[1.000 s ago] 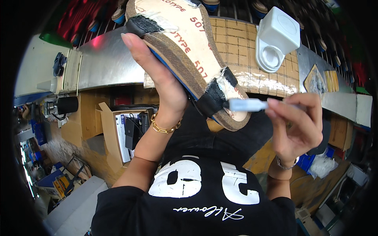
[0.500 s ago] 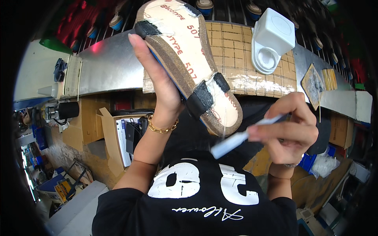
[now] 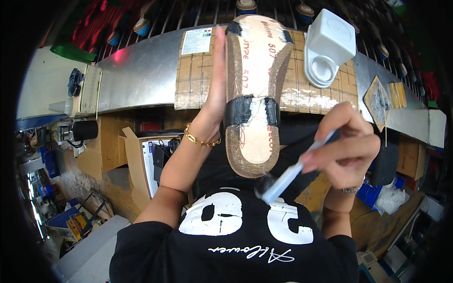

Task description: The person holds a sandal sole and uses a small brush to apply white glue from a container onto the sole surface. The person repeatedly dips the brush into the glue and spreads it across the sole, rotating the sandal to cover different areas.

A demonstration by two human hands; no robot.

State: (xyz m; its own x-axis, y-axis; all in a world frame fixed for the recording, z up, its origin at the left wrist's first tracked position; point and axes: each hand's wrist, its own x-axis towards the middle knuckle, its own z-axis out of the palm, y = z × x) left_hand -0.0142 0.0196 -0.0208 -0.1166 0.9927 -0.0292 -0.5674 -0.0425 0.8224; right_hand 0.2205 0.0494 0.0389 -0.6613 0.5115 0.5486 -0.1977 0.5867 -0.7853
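The left hand [image 3: 216, 94] is closed around the left side of a shoe sole [image 3: 260, 70], its thumb [image 3: 219, 56] lying straight along that edge toward the far end; its other fingers are hidden behind the sole, so how they press there cannot be told. The sole is held up in front of the body, its pale, marked underside facing the wearer, the far end in front of the cardboard and the near end over the lap. Black strap ends [image 3: 238, 111] are folded over its brown border onto the underside, at the middle and at the far end. The right hand [image 3: 347, 151], to the right and nearer the body, clamps a brush [image 3: 288, 178] by its pale handle, thumb and fingers together on it with no gap, the handle's rear running up past the knuckles. The brush slants near and left, its dark, blurred head just beside the sole's near end; whether bristles touch the sole cannot be told. Beyond the hands, the cardboard [image 3: 194, 78] lies on a metal worktop [image 3: 137, 78], with a white container [image 3: 332, 37] standing at its right part. A gold bracelet [image 3: 202, 140] circles the left wrist.
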